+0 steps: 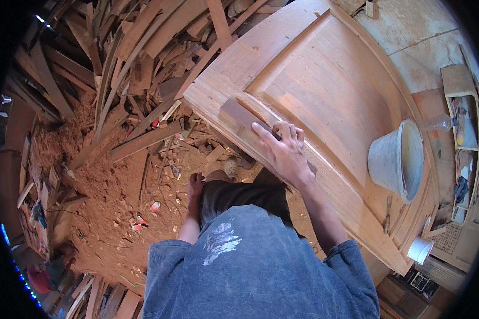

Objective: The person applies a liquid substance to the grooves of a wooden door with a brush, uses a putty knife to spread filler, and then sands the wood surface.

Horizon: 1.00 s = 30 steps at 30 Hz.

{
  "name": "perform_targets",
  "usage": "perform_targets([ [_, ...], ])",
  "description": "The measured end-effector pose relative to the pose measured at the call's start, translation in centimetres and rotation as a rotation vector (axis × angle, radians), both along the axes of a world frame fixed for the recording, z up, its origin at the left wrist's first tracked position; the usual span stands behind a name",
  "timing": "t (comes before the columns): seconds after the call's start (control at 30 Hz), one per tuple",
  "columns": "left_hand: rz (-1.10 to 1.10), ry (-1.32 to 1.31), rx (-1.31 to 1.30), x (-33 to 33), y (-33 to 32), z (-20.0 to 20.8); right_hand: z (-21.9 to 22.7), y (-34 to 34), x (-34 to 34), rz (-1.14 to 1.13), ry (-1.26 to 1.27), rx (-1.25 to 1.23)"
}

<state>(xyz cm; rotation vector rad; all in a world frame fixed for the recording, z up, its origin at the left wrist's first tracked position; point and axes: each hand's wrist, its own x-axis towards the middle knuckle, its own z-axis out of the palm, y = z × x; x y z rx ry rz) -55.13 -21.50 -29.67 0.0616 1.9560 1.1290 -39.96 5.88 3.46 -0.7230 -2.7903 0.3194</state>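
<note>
My right hand (283, 150) lies palm down on a long dark strip (239, 114) that looks like sandpaper or a sanding block, pressing it against the frame of a large panelled wooden door (324, 74) laid flat. The fingers spread over the strip near the door's front edge. My left hand (195, 186) hangs low beside my leg, away from the door, and holds nothing that I can see. My blue sleeves and shirt fill the lower middle of the view.
A grey metal bucket (396, 159) stands on the door to the right. A small white cup (419, 250) sits near the door's lower right corner. Piled wood offcuts (133, 64) and reddish sawdust (106, 191) cover the floor at left. Shelving (463, 122) stands far right.
</note>
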Motion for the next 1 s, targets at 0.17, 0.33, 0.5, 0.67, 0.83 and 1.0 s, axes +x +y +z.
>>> perform_targets([
  [0.17,0.029,0.062,-0.029,0.3,0.4,1.0,-0.7,-0.7,0.7,0.054,0.028,0.017],
  [0.33,-0.023,0.074,-0.040,0.3,0.9,1.8,-0.1,0.7,0.0,-0.058,-0.012,0.002],
  [0.5,0.026,0.004,0.006,0.1,0.7,0.3,-0.4,-0.7,0.7,0.039,0.015,0.004],
  [0.67,0.017,0.005,0.000,0.0,0.4,0.3,-0.1,0.4,0.1,0.009,0.000,0.007],
  [0.83,-0.037,0.050,-0.030,-0.1,1.2,1.4,-0.1,1.0,0.0,-0.023,0.009,0.007],
  [1.0,0.025,0.017,-0.012,-0.1,0.6,0.5,-0.3,0.2,0.7,0.069,0.042,0.007],
])
